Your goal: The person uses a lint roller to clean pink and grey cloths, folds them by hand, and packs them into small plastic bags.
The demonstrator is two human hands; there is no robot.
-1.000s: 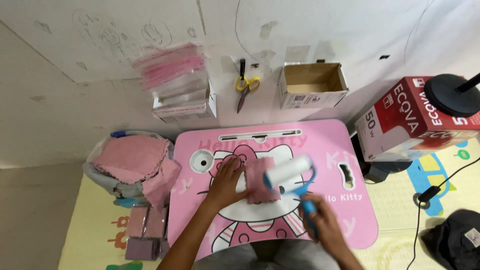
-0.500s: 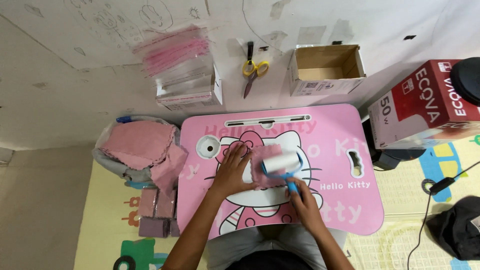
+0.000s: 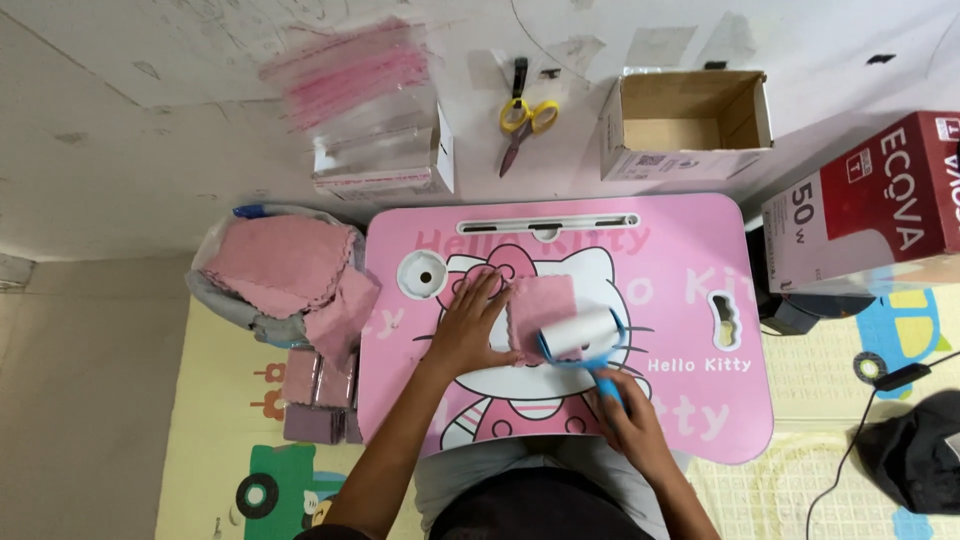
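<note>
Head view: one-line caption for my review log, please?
Left hand pins a pink cloth on a pink lap table; right hand runs a lint roller over it.

Even, diffuse indoor light fills the overhead view, bright across the pale wall area in the upper half and the glossy pink tabletop [image 3: 690, 420], which shows no hard glare. Shadows are soft and short: a faint one under the left hand [image 3: 470, 325], deeper shade inside the open cardboard box [image 3: 685, 125] at top centre. The stack of clear plastic bags [image 3: 350, 70] in the upper left is smeared by motion blur. The centre is reasonably sharp; straight edges bow slightly toward the corners, and the lower right corner falls darker.
</note>
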